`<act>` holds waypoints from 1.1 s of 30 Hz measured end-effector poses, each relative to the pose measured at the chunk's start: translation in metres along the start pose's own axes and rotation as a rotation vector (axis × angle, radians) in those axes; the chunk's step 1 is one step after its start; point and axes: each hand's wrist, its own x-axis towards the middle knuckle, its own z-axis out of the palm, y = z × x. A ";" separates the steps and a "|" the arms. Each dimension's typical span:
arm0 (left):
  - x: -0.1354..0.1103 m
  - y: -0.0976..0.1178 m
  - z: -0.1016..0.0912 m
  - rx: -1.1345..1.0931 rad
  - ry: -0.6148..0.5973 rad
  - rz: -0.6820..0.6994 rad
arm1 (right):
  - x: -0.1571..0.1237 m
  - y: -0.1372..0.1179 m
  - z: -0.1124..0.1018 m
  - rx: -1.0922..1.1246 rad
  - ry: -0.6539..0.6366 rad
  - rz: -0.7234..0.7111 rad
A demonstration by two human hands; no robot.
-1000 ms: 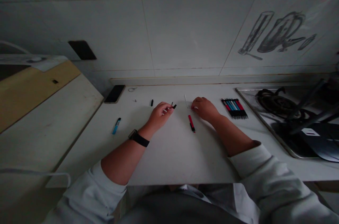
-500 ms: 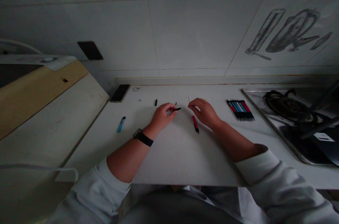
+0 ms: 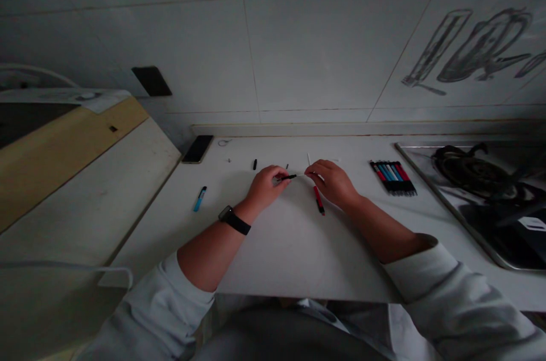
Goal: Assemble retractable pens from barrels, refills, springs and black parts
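Observation:
My left hand [image 3: 265, 186], with a black watch on its wrist, pinches a small black pen part [image 3: 289, 177] that points right. My right hand [image 3: 333, 181] faces it, fingers closed on a thin white refill [image 3: 307, 158] whose end sticks up behind the fingers. The black part and the refill nearly meet between the hands. A red and black pen barrel [image 3: 318, 200] lies on the white counter [image 3: 281, 241] just under my right hand.
A row of several red, blue and black pens [image 3: 393, 170] lies right of my hands. A blue pen piece [image 3: 199, 199], a black cap [image 3: 255, 164] and a phone [image 3: 198, 148] lie to the left. A gas hob [image 3: 478, 179] sits at the right.
My right hand lifted off the counter with the white refill and moved left toward the left hand. My left hand turned its black part to point at it.

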 end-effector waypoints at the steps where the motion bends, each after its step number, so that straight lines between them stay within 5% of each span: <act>1: 0.000 0.000 0.000 0.002 -0.003 0.000 | 0.000 0.000 0.000 0.000 -0.002 0.001; 26: -0.001 0.003 0.003 -0.017 -0.091 0.020 | -0.004 -0.019 0.011 0.113 -0.063 -0.126; 33: -0.001 -0.002 0.006 -0.100 -0.034 -0.050 | -0.002 -0.020 -0.001 0.256 0.085 -0.152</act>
